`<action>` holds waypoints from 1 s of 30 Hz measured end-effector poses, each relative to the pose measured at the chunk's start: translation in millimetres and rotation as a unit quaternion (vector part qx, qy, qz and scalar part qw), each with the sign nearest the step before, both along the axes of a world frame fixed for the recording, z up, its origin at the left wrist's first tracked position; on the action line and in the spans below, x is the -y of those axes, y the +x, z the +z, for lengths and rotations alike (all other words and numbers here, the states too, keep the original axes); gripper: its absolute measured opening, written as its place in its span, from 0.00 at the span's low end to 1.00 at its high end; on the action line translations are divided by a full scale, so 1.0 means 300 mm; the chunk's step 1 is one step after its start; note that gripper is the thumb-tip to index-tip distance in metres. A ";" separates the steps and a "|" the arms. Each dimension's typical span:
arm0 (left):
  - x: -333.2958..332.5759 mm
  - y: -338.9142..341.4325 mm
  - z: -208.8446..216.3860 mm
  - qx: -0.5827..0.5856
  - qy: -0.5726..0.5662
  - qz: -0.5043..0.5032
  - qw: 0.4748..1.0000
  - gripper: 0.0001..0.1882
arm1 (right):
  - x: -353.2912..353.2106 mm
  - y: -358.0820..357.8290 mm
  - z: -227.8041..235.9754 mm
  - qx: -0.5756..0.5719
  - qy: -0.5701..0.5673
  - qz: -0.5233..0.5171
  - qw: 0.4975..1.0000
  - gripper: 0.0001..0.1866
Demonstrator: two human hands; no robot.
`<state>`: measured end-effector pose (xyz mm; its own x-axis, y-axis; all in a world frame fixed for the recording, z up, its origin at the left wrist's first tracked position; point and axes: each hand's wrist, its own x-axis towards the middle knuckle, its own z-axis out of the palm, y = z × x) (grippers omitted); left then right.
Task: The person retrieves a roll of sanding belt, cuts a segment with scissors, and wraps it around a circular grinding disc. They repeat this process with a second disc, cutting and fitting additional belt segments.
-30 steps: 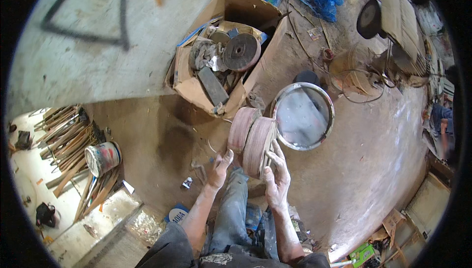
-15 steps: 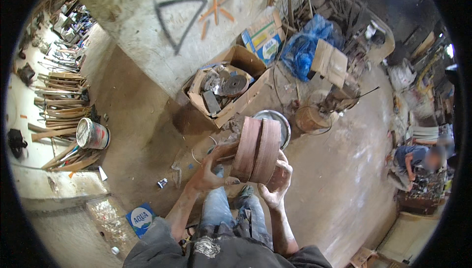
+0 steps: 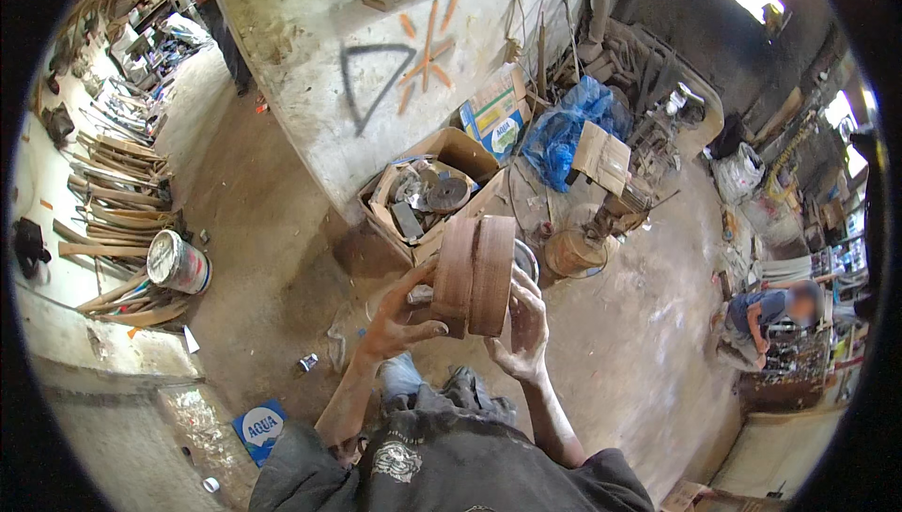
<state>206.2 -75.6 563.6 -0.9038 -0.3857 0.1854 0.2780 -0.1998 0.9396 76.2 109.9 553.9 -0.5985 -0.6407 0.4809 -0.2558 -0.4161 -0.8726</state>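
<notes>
Both my hands hold up a thick, reddish-brown double wheel (image 3: 475, 275), two broad round rims side by side with a dark groove between them. My left hand (image 3: 399, 319) grips its left side, with the thumb toward the lower edge. On the opposite side my right hand (image 3: 522, 329) is curled around the edge, its fingers partly hidden. Behind the wheel, on the floor, is an open cardboard box (image 3: 486, 194) containing several discs and dusty parts. A round metal rim (image 3: 528, 260) shows partly behind my right hand.
A white bucket (image 3: 178, 263) stands at left beside several wooden handles (image 3: 117, 194). Beyond the box lie a blue plastic bag (image 3: 575, 127) and a machine on a round base (image 3: 575, 254). A painted wall (image 3: 310, 70) rises ahead. A person (image 3: 763, 319) works at far right.
My view has tilted up, showing more of the wall and a doorway with someone's leg. The wheel has turned slightly more upright, still between both hands.
</notes>
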 end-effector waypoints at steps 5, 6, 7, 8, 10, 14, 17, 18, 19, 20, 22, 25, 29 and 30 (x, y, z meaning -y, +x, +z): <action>0.162 0.158 -0.132 0.151 -0.132 0.005 0.980 0.43 | 0.166 0.114 0.093 0.157 0.246 -0.042 0.956 0.48; 0.185 0.198 -0.161 0.112 -0.161 0.019 0.980 0.42 | 0.225 0.165 0.087 0.175 0.251 -0.035 0.951 0.49; 0.184 0.243 -0.188 0.116 -0.164 0.022 0.979 0.41 | 0.256 0.220 0.082 0.156 0.225 -0.011 0.962 0.51; 0.197 0.287 -0.217 0.117 -0.161 0.022 0.980 0.40 | 0.308 0.274 0.059 0.107 0.324 -0.050 0.939 0.52; 0.274 0.383 -0.276 0.132 -0.150 0.034 0.979 0.38 | 0.448 0.378 -0.032 0.058 0.358 -0.068 0.929 0.54; 0.591 0.658 -0.386 0.259 -0.123 0.001 0.958 0.35 | 0.837 0.517 -0.270 0.123 0.346 -0.008 0.930 0.52; 0.821 0.887 -0.439 0.335 -0.212 0.299 0.868 0.41 | 1.133 0.587 -0.324 0.337 0.359 0.128 0.861 0.46; 0.878 0.947 -0.453 0.335 -0.165 0.370 0.851 0.43 | 1.224 0.619 -0.318 0.267 0.351 0.183 0.879 0.46; 0.939 1.008 -0.473 0.359 -0.102 0.421 0.827 0.45 | 1.325 0.644 -0.305 0.292 0.328 0.252 0.863 0.49; 1.003 1.072 -0.495 0.370 -0.049 0.475 0.797 0.46 | 1.424 0.683 -0.295 0.316 0.349 0.285 0.835 0.50; 1.109 1.181 -0.558 0.253 0.295 0.358 0.849 0.50 | 1.648 0.769 -0.308 0.317 0.328 0.401 0.795 0.52; 1.255 1.256 -0.659 0.138 0.422 0.354 0.823 0.51 | 1.994 0.883 -0.370 0.293 0.364 0.495 0.732 0.53; 1.541 1.358 -0.703 0.124 0.338 0.552 0.752 0.44 | 2.528 0.999 -0.443 0.252 0.474 0.625 0.566 0.43; 1.620 1.385 -0.682 0.132 0.363 0.575 0.721 0.43 | 2.665 1.028 -0.429 0.219 0.501 0.640 0.540 0.43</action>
